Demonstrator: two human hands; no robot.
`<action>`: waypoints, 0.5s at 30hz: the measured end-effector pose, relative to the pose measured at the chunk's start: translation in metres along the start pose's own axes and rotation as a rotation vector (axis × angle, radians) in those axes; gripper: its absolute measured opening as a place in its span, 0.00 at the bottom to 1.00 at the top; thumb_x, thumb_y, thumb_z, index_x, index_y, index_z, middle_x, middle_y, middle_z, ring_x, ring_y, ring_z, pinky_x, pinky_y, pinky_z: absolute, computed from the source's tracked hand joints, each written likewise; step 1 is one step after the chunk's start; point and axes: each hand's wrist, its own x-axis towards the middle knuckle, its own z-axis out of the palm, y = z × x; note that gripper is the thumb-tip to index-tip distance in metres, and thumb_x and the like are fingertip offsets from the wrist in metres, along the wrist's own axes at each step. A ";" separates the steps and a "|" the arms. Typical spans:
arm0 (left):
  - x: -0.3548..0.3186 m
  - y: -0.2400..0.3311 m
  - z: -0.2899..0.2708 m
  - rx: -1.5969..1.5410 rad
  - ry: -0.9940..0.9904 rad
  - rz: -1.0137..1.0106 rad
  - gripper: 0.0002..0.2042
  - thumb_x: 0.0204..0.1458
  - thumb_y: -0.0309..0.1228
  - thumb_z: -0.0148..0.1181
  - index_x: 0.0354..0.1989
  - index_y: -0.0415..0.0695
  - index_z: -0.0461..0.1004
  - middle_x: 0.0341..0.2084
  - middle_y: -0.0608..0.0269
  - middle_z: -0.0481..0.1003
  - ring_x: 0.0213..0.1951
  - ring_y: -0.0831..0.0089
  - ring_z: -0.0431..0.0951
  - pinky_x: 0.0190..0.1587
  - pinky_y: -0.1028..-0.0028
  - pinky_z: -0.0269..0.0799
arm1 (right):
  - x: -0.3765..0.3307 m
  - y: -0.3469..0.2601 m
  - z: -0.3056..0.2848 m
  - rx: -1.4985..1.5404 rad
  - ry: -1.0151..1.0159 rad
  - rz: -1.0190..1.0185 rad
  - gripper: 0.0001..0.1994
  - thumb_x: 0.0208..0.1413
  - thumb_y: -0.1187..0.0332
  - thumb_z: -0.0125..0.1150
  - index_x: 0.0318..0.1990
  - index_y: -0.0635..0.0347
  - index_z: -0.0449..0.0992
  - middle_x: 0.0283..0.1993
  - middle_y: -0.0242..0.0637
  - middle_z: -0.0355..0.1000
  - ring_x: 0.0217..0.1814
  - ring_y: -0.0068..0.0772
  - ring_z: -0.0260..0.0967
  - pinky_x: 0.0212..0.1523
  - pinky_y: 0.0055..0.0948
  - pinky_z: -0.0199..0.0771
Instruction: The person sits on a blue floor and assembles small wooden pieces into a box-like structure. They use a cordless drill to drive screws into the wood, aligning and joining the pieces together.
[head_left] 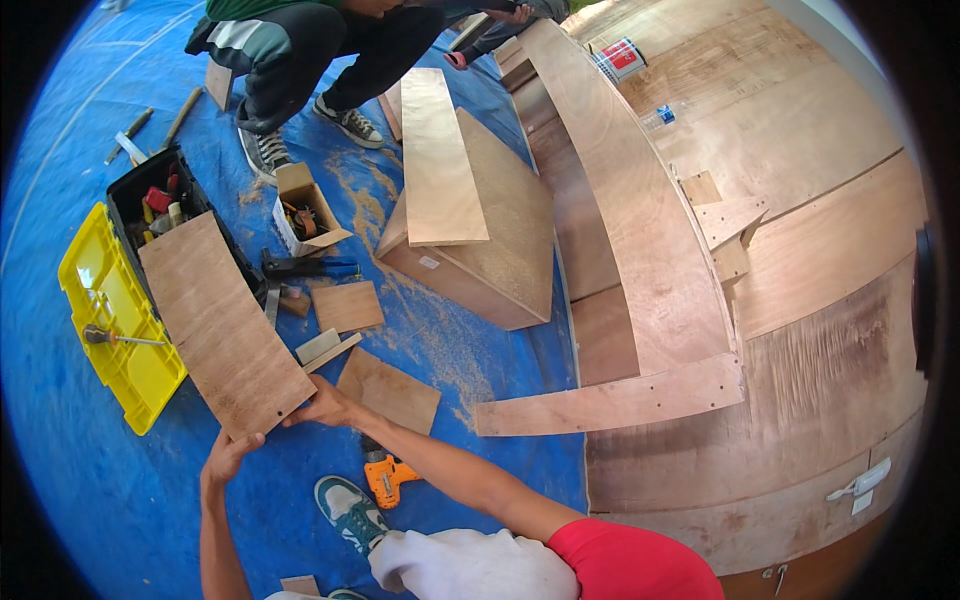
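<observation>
A long rectangular plywood board (220, 325) is held between my two hands over the blue tarp, its far end above the black toolbox (135, 195). My left hand (230, 456) grips the near edge at the board's lower corner. At the right corner, my right hand (325, 402) is closed on the edge, thumb near a small dark hole. Just right of the board lie small wood offcuts (320, 346) and a square plywood piece (390, 390). An orange cordless drill (388, 480) rests on the tarp beneath my right forearm, beside my shoe.
A yellow toolbox lid (115, 320) carries a screwdriver (120, 338). Beyond stand a small cardboard box (305, 215) and a wooden box (490, 220) with a plank on top. A person (290, 60) crouches at the far side. A large plywood frame (650, 250) spreads along the right.
</observation>
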 end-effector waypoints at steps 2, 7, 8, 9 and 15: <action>0.000 -0.003 0.001 -0.018 0.028 0.022 0.36 0.51 0.32 0.68 0.69 0.37 0.63 0.61 0.60 0.72 0.61 0.68 0.70 0.64 0.68 0.64 | -0.001 0.001 0.000 0.010 -0.005 0.002 0.39 0.42 0.71 0.83 0.65 0.61 0.72 0.62 0.38 0.76 0.69 0.35 0.66 0.71 0.35 0.61; -0.004 -0.002 0.012 -0.044 0.123 0.072 0.32 0.52 0.31 0.70 0.66 0.37 0.67 0.59 0.60 0.74 0.59 0.69 0.72 0.62 0.70 0.66 | -0.007 -0.002 -0.005 0.068 0.060 0.020 0.40 0.42 0.70 0.84 0.65 0.63 0.71 0.63 0.37 0.75 0.67 0.33 0.68 0.69 0.34 0.65; -0.006 0.001 0.015 -0.017 0.178 0.034 0.32 0.52 0.31 0.70 0.66 0.37 0.68 0.58 0.60 0.75 0.58 0.70 0.73 0.61 0.70 0.66 | -0.009 -0.003 -0.007 0.132 0.038 0.032 0.39 0.42 0.69 0.84 0.64 0.63 0.71 0.62 0.36 0.75 0.66 0.32 0.69 0.68 0.34 0.67; -0.009 0.004 0.018 -0.047 0.136 0.128 0.30 0.53 0.31 0.70 0.64 0.37 0.70 0.56 0.61 0.76 0.56 0.71 0.74 0.59 0.71 0.68 | -0.010 -0.003 -0.011 0.199 0.026 0.071 0.38 0.43 0.68 0.84 0.63 0.64 0.72 0.62 0.36 0.75 0.64 0.31 0.70 0.67 0.33 0.69; -0.027 0.008 0.038 0.288 0.392 0.209 0.17 0.56 0.36 0.72 0.46 0.35 0.83 0.39 0.67 0.83 0.42 0.78 0.78 0.48 0.73 0.73 | -0.024 0.002 -0.035 -0.031 0.101 0.147 0.17 0.52 0.77 0.73 0.50 0.61 0.82 0.47 0.30 0.81 0.48 0.21 0.75 0.55 0.28 0.78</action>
